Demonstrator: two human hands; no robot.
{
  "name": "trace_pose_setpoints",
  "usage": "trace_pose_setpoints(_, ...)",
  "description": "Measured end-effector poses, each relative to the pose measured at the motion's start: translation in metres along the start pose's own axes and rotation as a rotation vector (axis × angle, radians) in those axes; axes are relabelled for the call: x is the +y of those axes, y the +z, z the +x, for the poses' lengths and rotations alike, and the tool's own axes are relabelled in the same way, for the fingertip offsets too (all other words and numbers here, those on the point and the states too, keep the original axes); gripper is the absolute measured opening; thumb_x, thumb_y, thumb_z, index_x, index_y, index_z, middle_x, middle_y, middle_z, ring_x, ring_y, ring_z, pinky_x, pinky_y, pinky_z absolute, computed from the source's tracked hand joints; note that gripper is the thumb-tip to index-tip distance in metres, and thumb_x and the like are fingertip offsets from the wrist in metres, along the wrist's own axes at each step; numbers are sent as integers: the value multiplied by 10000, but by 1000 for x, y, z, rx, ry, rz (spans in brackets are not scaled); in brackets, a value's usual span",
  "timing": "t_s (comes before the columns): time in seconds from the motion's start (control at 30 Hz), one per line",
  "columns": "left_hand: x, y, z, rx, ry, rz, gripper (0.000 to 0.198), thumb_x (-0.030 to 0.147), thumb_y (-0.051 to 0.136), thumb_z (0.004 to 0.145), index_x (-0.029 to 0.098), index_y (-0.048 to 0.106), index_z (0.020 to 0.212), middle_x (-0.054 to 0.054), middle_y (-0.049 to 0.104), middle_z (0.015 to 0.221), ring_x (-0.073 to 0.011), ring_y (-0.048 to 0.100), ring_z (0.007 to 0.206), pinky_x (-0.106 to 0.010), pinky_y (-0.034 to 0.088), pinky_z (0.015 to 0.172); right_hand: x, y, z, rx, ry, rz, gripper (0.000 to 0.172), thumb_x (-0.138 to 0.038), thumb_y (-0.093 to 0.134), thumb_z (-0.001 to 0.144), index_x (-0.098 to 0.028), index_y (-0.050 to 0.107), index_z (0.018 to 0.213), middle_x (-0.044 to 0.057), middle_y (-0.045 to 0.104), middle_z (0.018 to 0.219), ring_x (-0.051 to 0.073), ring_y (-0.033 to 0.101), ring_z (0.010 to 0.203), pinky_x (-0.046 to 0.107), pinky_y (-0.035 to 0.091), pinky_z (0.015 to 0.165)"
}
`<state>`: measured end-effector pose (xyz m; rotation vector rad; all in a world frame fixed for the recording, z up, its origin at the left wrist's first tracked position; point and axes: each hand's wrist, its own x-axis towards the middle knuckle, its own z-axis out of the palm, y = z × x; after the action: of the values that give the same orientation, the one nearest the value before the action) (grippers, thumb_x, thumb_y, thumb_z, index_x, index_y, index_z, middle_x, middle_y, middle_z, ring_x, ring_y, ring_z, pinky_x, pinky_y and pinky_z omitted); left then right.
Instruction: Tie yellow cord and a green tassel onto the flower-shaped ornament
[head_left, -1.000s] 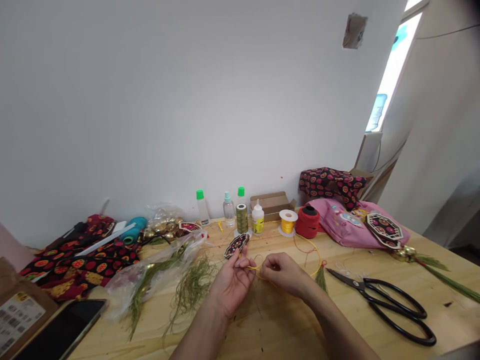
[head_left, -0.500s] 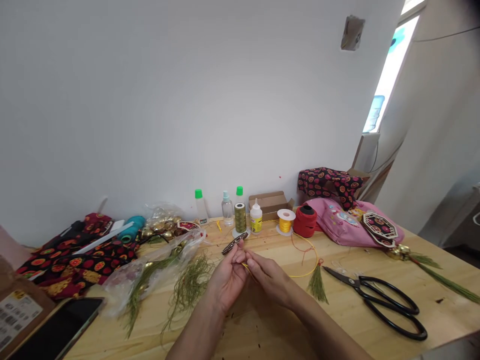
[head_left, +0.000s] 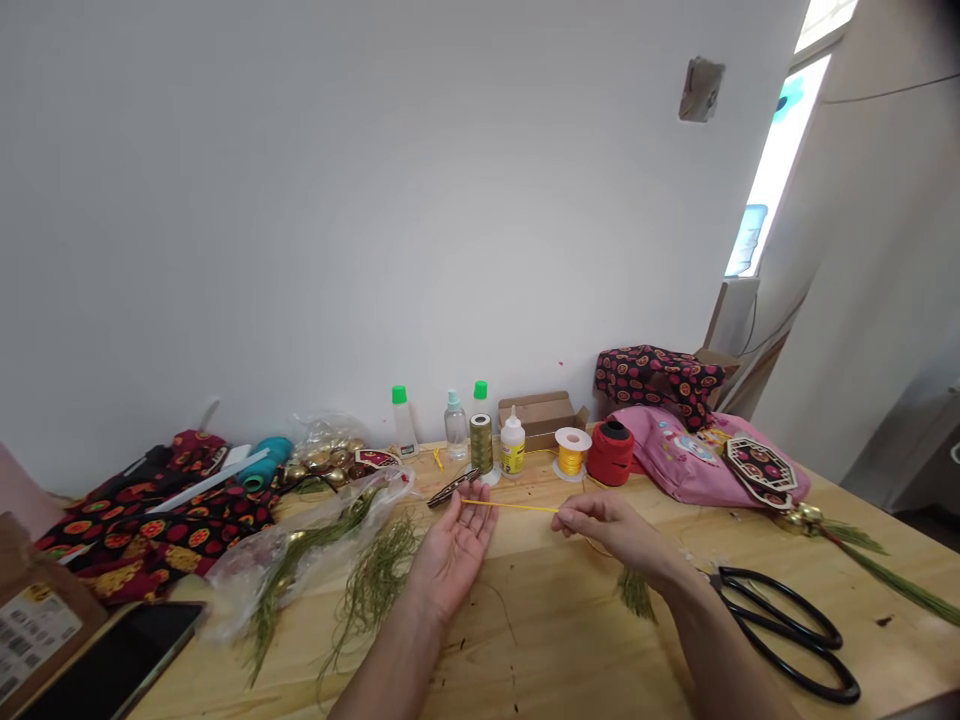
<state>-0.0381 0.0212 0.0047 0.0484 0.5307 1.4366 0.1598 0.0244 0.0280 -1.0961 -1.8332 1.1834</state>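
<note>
Between the thumb and fingers of my left hand point(head_left: 454, 560) is a dark, flat ornament with a pale patterned edge point(head_left: 448, 491), seen nearly edge-on; the palm faces up. A yellow cord point(head_left: 517, 506) runs taut from the ornament across the left fingers to my right hand point(head_left: 611, 530), which pinches it closed. Behind the hands stand a yellow cord spool point(head_left: 572, 460), an olive thread cone point(head_left: 481, 447) and a glue bottle point(head_left: 512, 447). Partly hidden by the right forearm are a green tassel point(head_left: 636, 594) and black-handled scissors point(head_left: 784, 622).
Loose green threads point(head_left: 375, 575) and a plastic bag point(head_left: 307, 550) lie left, near a phone point(head_left: 120, 660) and patterned cloth point(head_left: 165, 520). A red thread cone point(head_left: 610, 455), cardboard box point(head_left: 544, 415) and pink bag point(head_left: 675, 470) with a finished-looking ornament point(head_left: 761, 470) stand back right.
My right hand has moved away to the right from my left hand, drawing the yellow cord into a straight line. My left fingers have spread out more beneath it.
</note>
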Motion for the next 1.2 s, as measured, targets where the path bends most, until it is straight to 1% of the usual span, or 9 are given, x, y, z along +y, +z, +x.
trace_pose_setpoints(0.17, -1, -1, 2, -31, 9, -4, 255, 137, 333, 852, 111, 582, 799, -82, 648, 755, -162, 634, 758, -336, 528, 675, 1, -7, -6, 35, 0, 27, 300, -411, 527, 713, -143, 663, 708, 55, 640, 773, 164, 552, 743, 260, 394, 684)
trace_pose_setpoints(0.37, 3, -1, 2, -63, 61, -55, 279, 160, 326, 857, 112, 598, 817, -88, 666, 771, -166, 634, 782, -327, 522, 688, 8, 10, -7, 128, -253, -289, 287, -365, 466, 779, -175, 666, 700, 37, 615, 683, 151, 538, 672, 273, 377, 673)
trace_pose_setpoints(0.47, 4, 0, 1, -105, 79, -80, 281, 202, 336, 857, 114, 603, 839, -87, 670, 778, -177, 631, 792, -369, 514, 712, 10, 17, -9, 164, -316, -445, 248, -321, 450, 802, -210, 657, 726, 10, 601, 648, 131, 518, 640, 306, 332, 751)
trace_pose_setpoints(0.57, 4, 0, 2, -108, 62, -122, 306, 167, 306, 868, 116, 605, 823, -48, 663, 670, -126, 640, 648, -325, 530, 673, 10, 21, -11, 132, -333, -495, 272, -322, 439, 807, -190, 645, 688, 11, 572, 591, 125, 485, 586, 287, 340, 692)
trace_pose_setpoints(0.67, 4, 0, 3, -64, 36, -141, 337, 117, 278, 871, 95, 597, 766, -21, 630, 560, -87, 618, 522, -261, 542, 613, 11, 19, -12, 81, -254, -310, 337, -366, 420, 808, -155, 625, 644, 32, 581, 622, 140, 510, 634, 252, 358, 628)
trace_pose_setpoints(0.77, 3, 1, 4, -24, 45, -140, 325, 96, 278, 868, 78, 586, 764, -45, 653, 610, -104, 633, 564, -267, 548, 602, 13, 15, -12, 20, -128, -4, 412, -433, 400, 800, -129, 607, 615, 38, 580, 614, 145, 529, 666, 243, 375, 634)
trace_pose_setpoints(0.97, 2, 1, 5, -53, 84, -116, 327, 93, 278, 868, 79, 593, 784, -78, 679, 707, -127, 647, 664, -302, 547, 641, 10, 8, -16, -58, 113, 450, 486, -519, 412, 760, -93, 632, 838, 59, 601, 630, 108, 508, 553, 251, 387, 587)
trace_pose_setpoints(1.1, 3, 1, 4, -54, 89, -117, 344, 105, 269, 872, 80, 598, 773, -80, 681, 703, -129, 648, 669, -301, 546, 644, 11, 7, -17, -49, 167, 482, 500, -534, 413, 750, -92, 623, 854, 64, 599, 638, 110, 517, 555, 261, 405, 587)
trace_pose_setpoints(1.2, 4, 2, 3, -55, 92, -110, 350, 109, 266, 873, 83, 600, 771, -81, 681, 701, -135, 649, 671, -306, 543, 647, 17, 8, -14, -27, 158, 307, 466, -520, 411, 752, -115, 606, 872, 56, 590, 682, 113, 509, 551, 269, 422, 561)
